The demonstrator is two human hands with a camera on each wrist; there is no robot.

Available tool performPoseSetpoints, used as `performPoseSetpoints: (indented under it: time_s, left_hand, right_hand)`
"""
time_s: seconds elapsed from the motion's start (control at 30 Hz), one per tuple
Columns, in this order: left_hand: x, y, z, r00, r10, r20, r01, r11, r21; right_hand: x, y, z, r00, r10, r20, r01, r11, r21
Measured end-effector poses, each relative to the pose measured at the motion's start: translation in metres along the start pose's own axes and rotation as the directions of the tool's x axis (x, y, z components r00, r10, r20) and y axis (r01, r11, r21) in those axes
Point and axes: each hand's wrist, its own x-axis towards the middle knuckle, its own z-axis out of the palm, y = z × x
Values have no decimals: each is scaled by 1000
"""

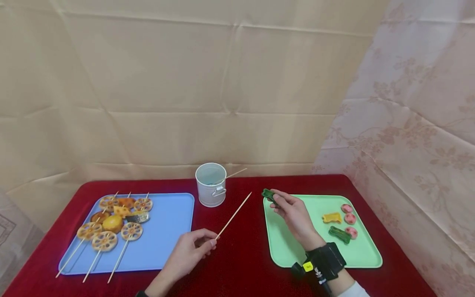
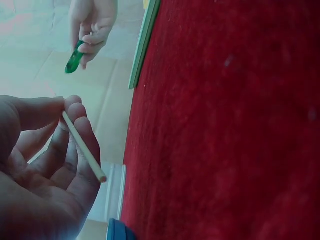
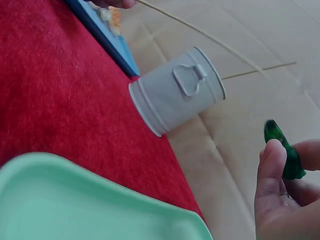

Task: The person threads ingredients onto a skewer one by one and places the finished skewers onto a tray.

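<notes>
My left hand pinches a thin wooden skewer near its lower end, between thumb and fingers. The skewer slants up to the right, its bare pointed tip apart from my other hand. In the left wrist view its blunt end sticks out below the thumb. Over the far left corner of the green tray, my right hand holds a dark green bow-shaped food piece between thumb and fingers. The right wrist view shows this green piece upright at the fingertips.
A blue tray at left bears several loaded skewers with lotus root slices. Behind the hands stands a white metal bucket with a skewer leaning out. The green tray also holds a yellow piece, another green piece and pink round slices.
</notes>
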Motion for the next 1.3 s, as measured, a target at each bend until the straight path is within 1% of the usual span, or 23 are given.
performPoseSetpoints:
  time_s: [0.1,0.2,0.33,0.53,0.77,1.07,1.3]
  left_hand:
    - [0,1,2,1000,-3,26,3,1000,17]
    - [0,1,4,999,-12,49,10,1000,27]
    - [0,2,5,998,-18,66,16,999,35]
    - [1,-1,7,997,-10,80,8,1000,28]
    - [1,-1,8,997,-18,80,15,999,33]
    - [0,1,8,997,-18,81,14,999,41]
    - [0,0,9,997,-10,75,7,999,39]
  right_hand:
    - [2,2,6,1000,1,-22,-1,1000,-3]
    - [4,3,12,999,13,-52,-11,999,42]
    - [4,4,18,997,35,-66,-29,995,91]
    - [3,7,24,998,51,-37,-46,992,114]
    - [0,7,30,998,55,-2,-54,990,127]
    - [0,9,30,999,44,5,-45,990,133]
    - [0,11,30,999,38,0,-37,992,119]
